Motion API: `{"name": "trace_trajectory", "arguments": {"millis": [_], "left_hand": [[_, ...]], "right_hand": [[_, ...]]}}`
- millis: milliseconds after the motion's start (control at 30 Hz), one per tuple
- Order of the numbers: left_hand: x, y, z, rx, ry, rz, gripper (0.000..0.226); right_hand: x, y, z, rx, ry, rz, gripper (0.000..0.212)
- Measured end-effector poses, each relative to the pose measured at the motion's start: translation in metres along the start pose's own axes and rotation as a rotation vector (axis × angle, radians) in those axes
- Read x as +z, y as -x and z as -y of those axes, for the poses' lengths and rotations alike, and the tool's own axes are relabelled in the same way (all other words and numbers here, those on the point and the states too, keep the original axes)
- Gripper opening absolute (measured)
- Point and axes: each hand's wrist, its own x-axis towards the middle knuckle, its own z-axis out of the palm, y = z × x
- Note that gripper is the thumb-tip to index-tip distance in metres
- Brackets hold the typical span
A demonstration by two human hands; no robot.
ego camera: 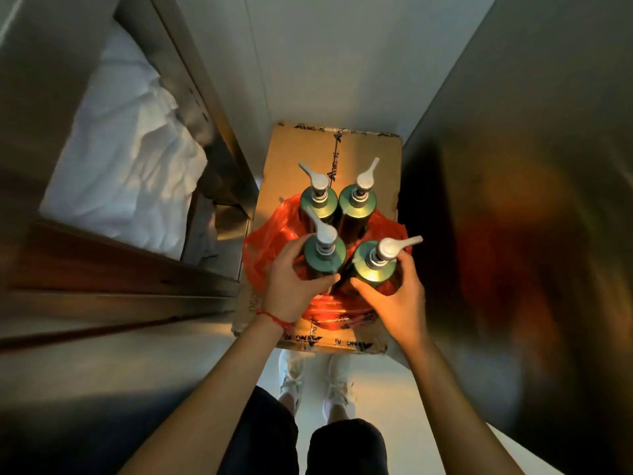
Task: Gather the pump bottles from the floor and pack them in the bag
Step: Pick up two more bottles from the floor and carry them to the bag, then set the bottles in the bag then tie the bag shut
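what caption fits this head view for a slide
Each hand, left hand and right hand, grips a green pump bottle among four standing in a red bag on cardboard.

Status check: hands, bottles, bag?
Left hand gripping near-left bottle, right hand gripping near-right bottle. Four bottles upright on red bag, atop cardboard box. Nothing obstructing.

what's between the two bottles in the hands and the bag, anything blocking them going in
Nothing visible blocks them. The left hand grips the near left bottle and the right hand grips the near right bottle, both directly over the red bag, beside the two far bottles standing in it.
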Motion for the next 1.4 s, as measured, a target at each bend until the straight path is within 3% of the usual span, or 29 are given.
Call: {"name": "trace_trajectory", "arguments": {"millis": [800,1400], "left_hand": [[0.005,-0.006,0.027,-0.016,-0.047,0.093,0.069],[-0.004,0.008,0.019,-0.091,0.048,0.111,0.071]], "right_hand": [[0.002,-0.006,-0.021,0.005,0.014,0.072,0.064],[-0.001,0.010,-0.011,0.043,-0.025,0.059,0.066]]}}
